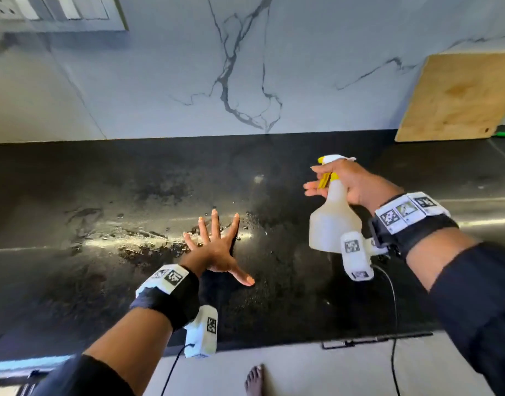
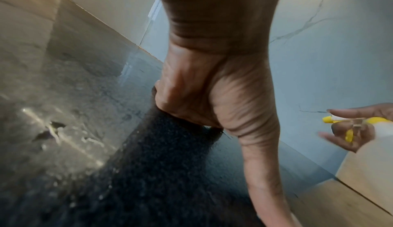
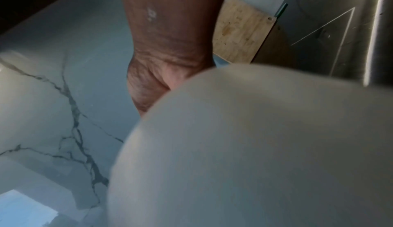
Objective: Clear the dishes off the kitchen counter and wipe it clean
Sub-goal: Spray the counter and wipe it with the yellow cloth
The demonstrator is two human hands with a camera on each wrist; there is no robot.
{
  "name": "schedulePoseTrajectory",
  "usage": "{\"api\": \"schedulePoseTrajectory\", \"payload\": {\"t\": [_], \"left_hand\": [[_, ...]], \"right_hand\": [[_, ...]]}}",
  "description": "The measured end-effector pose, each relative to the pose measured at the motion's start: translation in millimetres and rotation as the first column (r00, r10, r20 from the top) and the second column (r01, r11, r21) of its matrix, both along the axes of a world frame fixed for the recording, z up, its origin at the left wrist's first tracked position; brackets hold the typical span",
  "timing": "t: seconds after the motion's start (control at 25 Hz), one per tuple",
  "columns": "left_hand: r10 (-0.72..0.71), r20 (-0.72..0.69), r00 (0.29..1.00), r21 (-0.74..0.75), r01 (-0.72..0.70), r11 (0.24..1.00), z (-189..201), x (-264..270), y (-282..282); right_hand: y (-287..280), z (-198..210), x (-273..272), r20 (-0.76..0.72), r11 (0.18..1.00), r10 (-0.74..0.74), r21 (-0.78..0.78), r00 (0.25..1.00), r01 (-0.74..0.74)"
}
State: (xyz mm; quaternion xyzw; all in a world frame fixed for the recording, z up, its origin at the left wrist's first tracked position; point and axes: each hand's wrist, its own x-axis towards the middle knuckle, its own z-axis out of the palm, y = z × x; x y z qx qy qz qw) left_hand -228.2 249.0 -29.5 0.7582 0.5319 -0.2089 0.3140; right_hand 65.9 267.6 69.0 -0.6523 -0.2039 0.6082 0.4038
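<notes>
My left hand (image 1: 221,248) lies flat on the black stone counter (image 1: 131,181) with its fingers spread wide, and it holds nothing. It presses beside a wet, streaky patch (image 1: 137,238). The left wrist view shows the palm (image 2: 202,96) down on the wet counter (image 2: 63,96). My right hand (image 1: 342,181) grips the neck of a white spray bottle (image 1: 332,224) with a yellow trigger, held above the counter to the right. Its nozzle points left and its fingers are stretched out in front of the trigger. The bottle's body (image 3: 255,146) fills the right wrist view. No dishes are in view.
A wooden cutting board (image 1: 457,98) leans against the marble wall at the back right. A steel surface (image 1: 488,212) adjoins the counter on the right. A switch plate (image 1: 60,10) is on the wall at the top left. A bare foot (image 1: 254,378) stands on the floor below.
</notes>
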Motion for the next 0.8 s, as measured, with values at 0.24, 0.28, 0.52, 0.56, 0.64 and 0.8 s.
{"api": "schedulePoseTrajectory", "payload": {"t": [0.24, 0.28, 0.52, 0.56, 0.64, 0.8], "left_hand": [[0.047, 0.004, 0.999, -0.014, -0.047, 0.999, 2.0, 2.3, -4.2], [0.052, -0.011, 0.999, -0.007, -0.052, 0.999, 3.9, 5.2, -6.3], [0.059, -0.006, 0.998, -0.023, -0.059, 0.998, 9.3, 96.4, -38.3], [0.022, 0.003, 1.0, -0.017, -0.022, 1.0, 8.3, 122.4, -47.5], [-0.01, 0.026, 1.0, -0.01, 0.01, 1.0, 10.3, 176.4, -64.1], [0.028, 0.013, 1.0, 0.019, -0.028, 0.999, 18.2, 261.1, -73.9]], "right_hand": [[35.0, 11.7, 54.0, -0.014, 0.994, 0.036, 0.108, 0.999, -0.034], [20.1, 12.1, 61.2, -0.022, 0.991, 0.099, 0.09, 0.995, -0.097], [-142.9, -11.9, 107.3, 0.033, 0.95, 0.285, -0.143, 0.958, -0.278], [-171.4, -16.5, 122.1, 0.029, 0.949, 0.28, -0.162, 0.96, -0.272], [-218.8, -23.0, 157.5, 0.013, 0.946, 0.268, -0.195, 0.963, -0.26], [-270.5, -25.5, 228.1, 0.024, 0.967, 0.21, -0.153, 0.977, -0.204]]}}
